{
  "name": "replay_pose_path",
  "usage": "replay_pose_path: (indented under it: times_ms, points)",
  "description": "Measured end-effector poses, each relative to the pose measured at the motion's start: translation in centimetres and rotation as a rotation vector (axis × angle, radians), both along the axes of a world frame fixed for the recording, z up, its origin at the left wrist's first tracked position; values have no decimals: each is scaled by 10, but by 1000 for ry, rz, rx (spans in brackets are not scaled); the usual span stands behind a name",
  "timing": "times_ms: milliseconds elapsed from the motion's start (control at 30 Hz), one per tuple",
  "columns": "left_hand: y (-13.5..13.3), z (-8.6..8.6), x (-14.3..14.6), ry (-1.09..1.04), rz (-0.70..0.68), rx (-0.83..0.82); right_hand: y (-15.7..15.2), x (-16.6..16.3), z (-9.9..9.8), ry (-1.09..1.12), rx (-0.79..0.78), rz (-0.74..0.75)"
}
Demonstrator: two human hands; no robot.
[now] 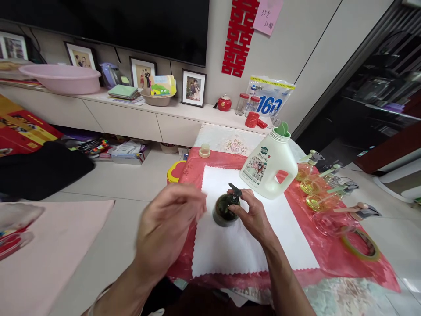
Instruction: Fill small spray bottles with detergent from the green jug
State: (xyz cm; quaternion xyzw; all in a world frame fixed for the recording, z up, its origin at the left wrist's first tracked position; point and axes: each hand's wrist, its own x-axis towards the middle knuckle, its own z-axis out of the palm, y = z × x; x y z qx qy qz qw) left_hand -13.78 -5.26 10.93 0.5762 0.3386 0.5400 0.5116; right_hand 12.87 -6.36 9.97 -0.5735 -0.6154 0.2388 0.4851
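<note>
A dark green pump bottle [225, 213] with a black pump head [234, 190] stands on the white scalloped mat [230, 254]. My right hand [255, 216] grips it around the collar just below the pump, thumb in front and fingers behind. My left hand [167, 224] is raised to the left of the bottle, apart from it. It is blurred, with its fingers loosely stretched out and nothing seen in them. Behind the bottle stands a large pale detergent jug [266, 166], uncapped, with a green spout in its mouth. A pale cap [204, 150] sits at the far left table corner.
Several clear pump bottles [329, 219], some with yellowish liquid, lie along the table's right side. Near them is a roll of tape [362, 243]. Red plastic sheeting [332, 259] covers the table. The cabinet behind [184, 116] holds framed photos, a pink basin [62, 78] and jars.
</note>
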Motion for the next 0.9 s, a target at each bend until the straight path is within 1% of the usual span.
replay_pose_path:
  times_ms: [33, 67, 133, 200, 267, 333, 400, 533, 633, 767, 900]
  points:
    - [20, 3, 17, 11, -66, -12, 0, 0, 1, -1, -1, 12]
    - [36, 2, 32, 36, -142, -27, -1, 0, 1, 0, -1, 21]
    - [56, -10, 57, 125, -282, -45, -1, 0, -1, 7, 0, 22]
    - [62, -31, 71, 253, -361, -75, 0, -1, -3, 17, -1, 0]
    - [60, -51, 78, 339, -420, -97, 1, -4, -6, 22, -3, -39]
    - [58, -65, 82, 383, -455, -90, 2, -7, -8, 16, -3, -90]
    - [58, -72, 85, 402, -456, -43, 3, -11, -8, -3, -5, -141]
    - [65, -79, 90, 411, -401, 52, 5, -20, -7, -48, -25, -223]
    - [68, -89, 91, 411, -356, 115, 6, -24, -6, -64, -47, -275]
    - [69, -102, 89, 448, -319, 169, 5, -26, -2, -108, -84, -286]
    - [69, -109, 87, 502, -315, 156, 3, -29, 6, -170, -117, -289]
